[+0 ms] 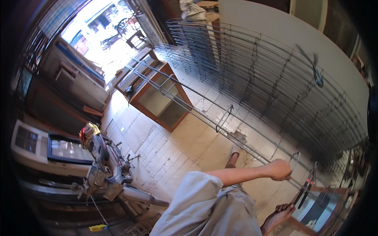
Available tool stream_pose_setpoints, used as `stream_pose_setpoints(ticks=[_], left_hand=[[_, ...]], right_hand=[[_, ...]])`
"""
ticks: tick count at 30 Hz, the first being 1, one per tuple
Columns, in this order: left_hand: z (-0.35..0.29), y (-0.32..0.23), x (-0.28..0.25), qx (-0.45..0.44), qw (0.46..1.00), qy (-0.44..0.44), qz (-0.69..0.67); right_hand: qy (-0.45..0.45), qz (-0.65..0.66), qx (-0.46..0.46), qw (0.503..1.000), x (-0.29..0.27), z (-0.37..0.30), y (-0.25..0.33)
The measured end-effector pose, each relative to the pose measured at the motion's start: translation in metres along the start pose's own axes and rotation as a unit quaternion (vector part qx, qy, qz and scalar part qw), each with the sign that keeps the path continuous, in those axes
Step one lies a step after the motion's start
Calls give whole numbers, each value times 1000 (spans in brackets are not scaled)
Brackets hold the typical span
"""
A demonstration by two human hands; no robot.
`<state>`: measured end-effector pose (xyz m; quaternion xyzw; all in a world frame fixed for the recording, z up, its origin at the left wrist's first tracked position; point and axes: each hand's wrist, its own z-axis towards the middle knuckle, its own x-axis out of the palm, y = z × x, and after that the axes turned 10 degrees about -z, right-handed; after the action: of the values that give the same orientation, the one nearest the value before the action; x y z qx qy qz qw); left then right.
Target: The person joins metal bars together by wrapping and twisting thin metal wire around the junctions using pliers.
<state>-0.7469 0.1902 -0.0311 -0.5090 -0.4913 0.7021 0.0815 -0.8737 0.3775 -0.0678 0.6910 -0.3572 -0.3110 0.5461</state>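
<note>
A long, narrow rebar cage (204, 116) of thin steel rods slants across the view, from the far left down to the near right. Rectangular stirrups (224, 119) sit around its rods at intervals. My left hand (279, 170) is closed around the near rods, beside a stirrup (294, 158). Lower right, my right hand (278, 216) grips the handle end of long pincers (306, 186) with dark handles and red marks. The pincers' jaws point up beside the cage's near end. Whether they touch it, I cannot tell.
Many finished-looking rebar cages (256, 70) lean stacked along the right wall. A wood-framed glass cabinet (167, 102) stands under the cage's far end. On the left is a motorcycle (114, 173). Old window frames (67, 147) lie behind it. Tiled floor (145, 139) stretches between.
</note>
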Motion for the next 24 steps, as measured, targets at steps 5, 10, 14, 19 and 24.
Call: stream_pose_setpoints(ticks=[5, 10, 14, 19, 24], left_hand=[[2, 6, 3, -24, 998, 48, -13], [1, -8, -17, -103, 993, 52, 7], [12, -14, -18, -86, 995, 38, -35], [3, -4, -16, -42, 998, 15, -55], [-1, -10, -16, -63, 996, 3, -69]], right_hand=[[91, -137, 111, 980, 3, -17, -20], [236, -10, 241, 941, 30, -8, -9], [251, 53, 245, 935, 45, -5, 10], [239, 78, 245, 936, 55, -9, 0], [255, 79, 287, 920, 55, -19, 11]])
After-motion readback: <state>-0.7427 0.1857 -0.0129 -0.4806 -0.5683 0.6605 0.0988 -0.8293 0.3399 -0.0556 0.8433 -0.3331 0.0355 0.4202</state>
